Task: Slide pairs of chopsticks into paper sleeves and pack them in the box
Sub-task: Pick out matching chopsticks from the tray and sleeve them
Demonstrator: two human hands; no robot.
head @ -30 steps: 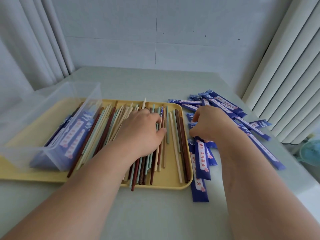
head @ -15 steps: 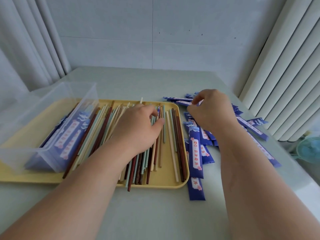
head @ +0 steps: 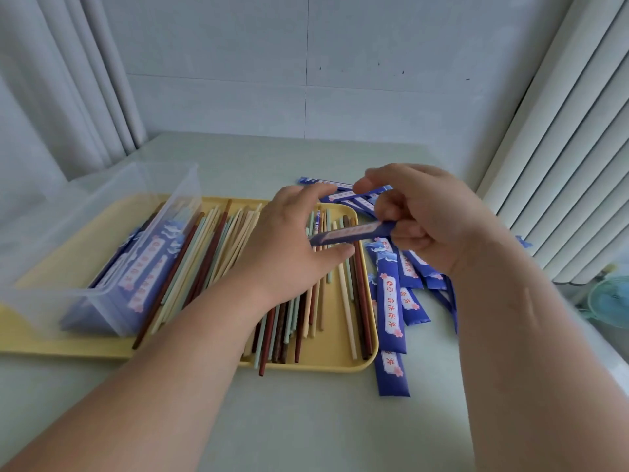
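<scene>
So the right hand (head: 432, 226) has lifted one blue paper sleeve (head: 354, 233) off the pile (head: 391, 301) under it, pinched so its free end faces the left hand (head: 289, 247), probably for loading; that one hovers slack over the chopsticks (head: 211, 260), gripping nothing; part-filled clear box (head: 112, 206) sits further left

One wide-angle camera, worn on the person's head, faces forward and down across the pale grey-green tabletop (head: 323, 420) toward the white panelled wall (head: 374, 97). It sits close: the left hand (head: 289, 247) and right hand (head: 432, 219) fill the centre, forearms running off the bottom edge.
</scene>
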